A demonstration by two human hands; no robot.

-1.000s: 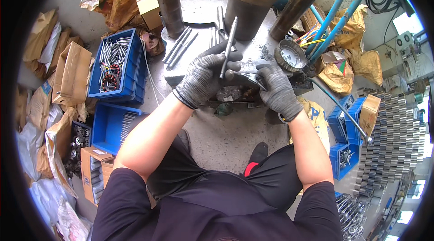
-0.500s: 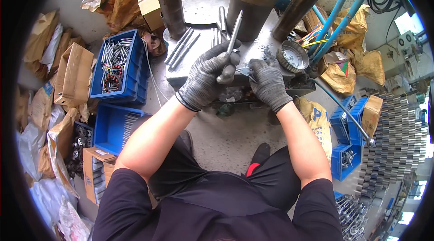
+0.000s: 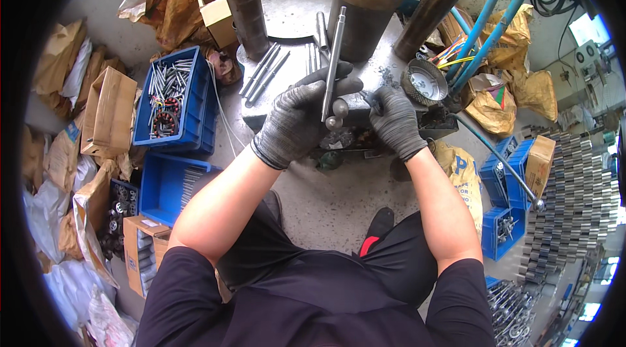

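The metal rod (image 3: 335, 54) is at the upper middle of the frame, standing nearly upright with its top leaning a little right. My left hand (image 3: 290, 119), in a grey glove, holds it: the fingers are closed around its lower half, and the stepped, thinner end points up. My right hand (image 3: 396, 122), gloved the same, sits just right of centre, apart from the rod, with its fingers curled in (whether they pinch anything, I cannot tell).

Beyond my hands, the table (image 3: 377, 68) fills the upper middle. Several loose rods (image 3: 264, 74) lie on it side by side, left of my grip, and a short tube (image 3: 321, 29) tilts just behind the rod. A thick cylinder (image 3: 366, 18) stands behind that, between a dark post (image 3: 241, 5) and a slanting one. A round tin (image 3: 425, 81) is near my right hand, with blue hoses (image 3: 490, 29) rising at upper right.

Farther out, a blue bin (image 3: 195, 109) full of rods sits at upper left, a second bin (image 3: 160, 190) below it. At the right edge, metal pieces (image 3: 574, 203) are stacked in rows, and a yellow sack (image 3: 458, 181) slumps nearer my forearm.
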